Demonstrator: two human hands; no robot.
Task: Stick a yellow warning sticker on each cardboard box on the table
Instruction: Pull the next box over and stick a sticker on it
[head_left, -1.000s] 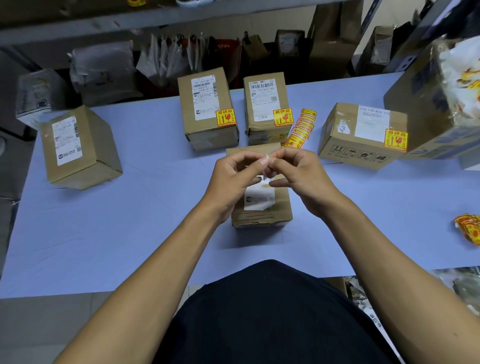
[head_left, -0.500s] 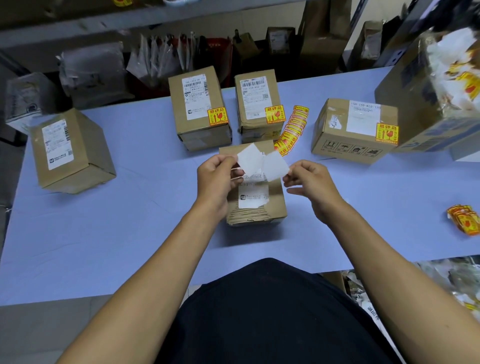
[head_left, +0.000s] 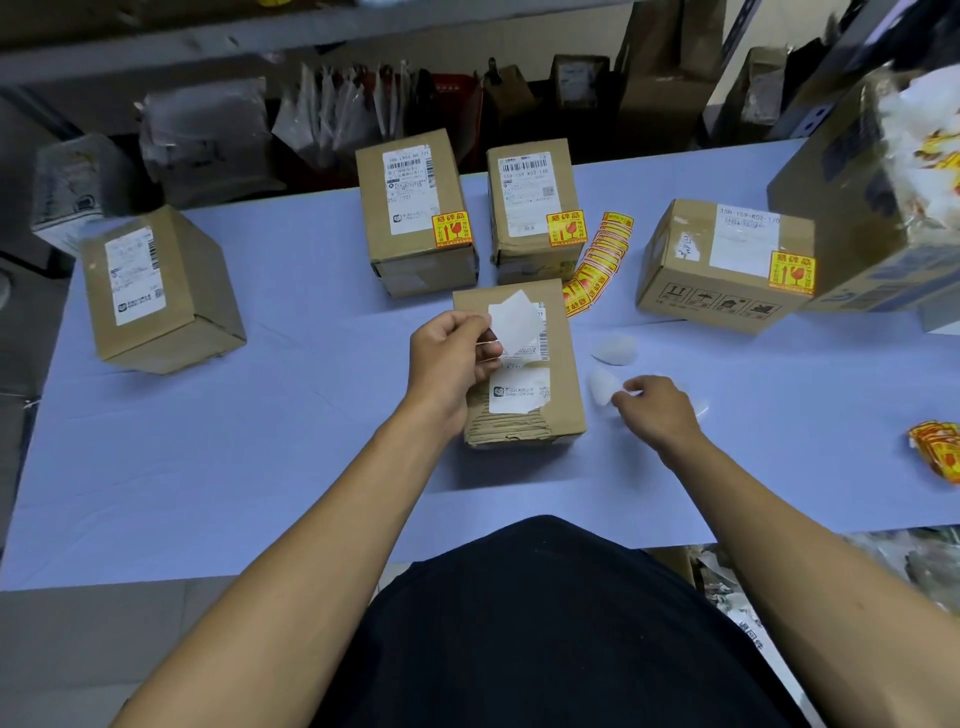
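The nearest cardboard box (head_left: 565, 400) lies in front of me and shows no yellow sticker. Over its top, my left hand (head_left: 449, 358) pinches a square sticker (head_left: 514, 322) whose white side faces me. To the right of that box, low over the table, my right hand (head_left: 657, 408) pinches a translucent white backing piece (head_left: 602, 387). Three boxes carry yellow warning stickers: back middle (head_left: 410, 260), beside it (head_left: 519, 249) and at the right (head_left: 675, 270). The left box (head_left: 192, 291) shows only a white label.
A strip of yellow stickers (head_left: 597, 265) lies between the back boxes and the right box. Another loose backing piece (head_left: 615, 349) lies on the blue table (head_left: 260, 441). More stickers (head_left: 935, 452) sit at the right edge. A large box (head_left: 852, 208) stands at the far right.
My hands have pulled apart two white pieces. The right hand moved down and right to the table with one; the left hand holds the other over the near box.
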